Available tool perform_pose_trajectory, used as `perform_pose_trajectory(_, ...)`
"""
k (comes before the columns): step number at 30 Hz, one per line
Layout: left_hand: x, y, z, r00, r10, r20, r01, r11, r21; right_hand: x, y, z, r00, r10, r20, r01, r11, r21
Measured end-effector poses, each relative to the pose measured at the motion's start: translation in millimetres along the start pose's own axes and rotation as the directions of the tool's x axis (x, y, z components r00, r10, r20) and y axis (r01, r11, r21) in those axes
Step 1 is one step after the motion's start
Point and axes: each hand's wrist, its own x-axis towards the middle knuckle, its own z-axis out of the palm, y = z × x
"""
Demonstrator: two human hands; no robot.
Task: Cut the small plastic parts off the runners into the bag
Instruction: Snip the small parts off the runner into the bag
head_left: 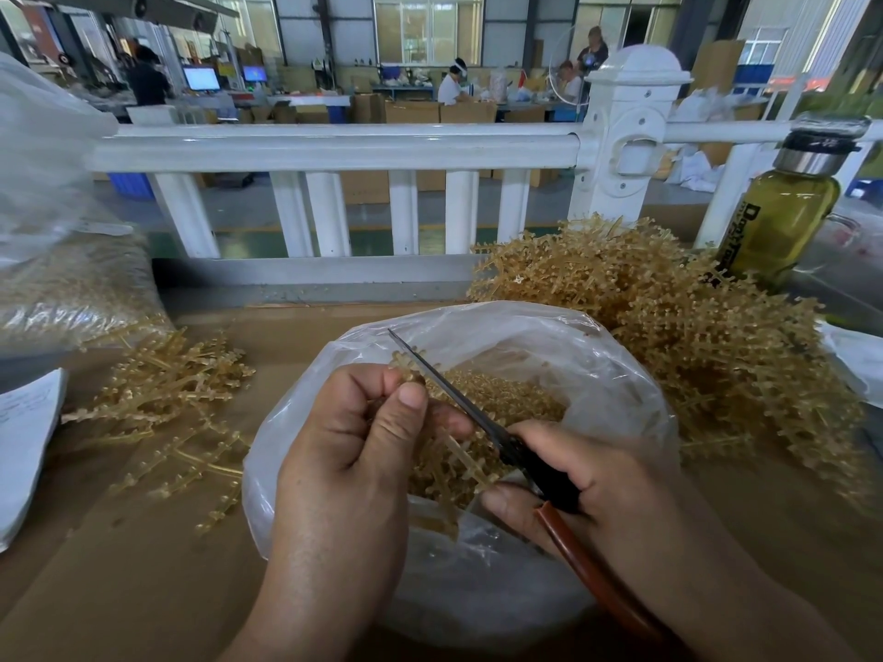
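tan runner (449, 463) over open bag (597, 375)

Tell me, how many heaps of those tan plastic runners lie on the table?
2: a thin heap of tan plastic runners left of the clear plastic bag, a big heap right of it. The left hand holds another bunch over the bag. More may be hidden.

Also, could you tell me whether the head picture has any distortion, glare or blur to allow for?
Head view: wide-angle distortion slants the white railing and tilts the bottle; mild glare sits on the bag; the left hand holding a runner and the right hand on the scissors are sharp, while the far workshop looks soft.
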Motion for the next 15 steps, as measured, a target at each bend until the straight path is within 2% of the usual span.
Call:
perform_pose_trajectory(7, -0.6, 0.0, -0.2, 1.0, 0.002, 0.009, -0.002, 1.0, -0.008, -0.7, 2.7, 2.2, 1.0, -0.017, -0.025, 0.017, 1.0, -0.016)
perform_pose_trajectory(15, 2.0, -3.3, -2.3, 1.0, -0.022, -0.014, 0.022, 0.999, -0.032, 0.5, 8.4, 8.1, 0.996, -0.03, -0.087, 0.037, 0.996, 0.076)
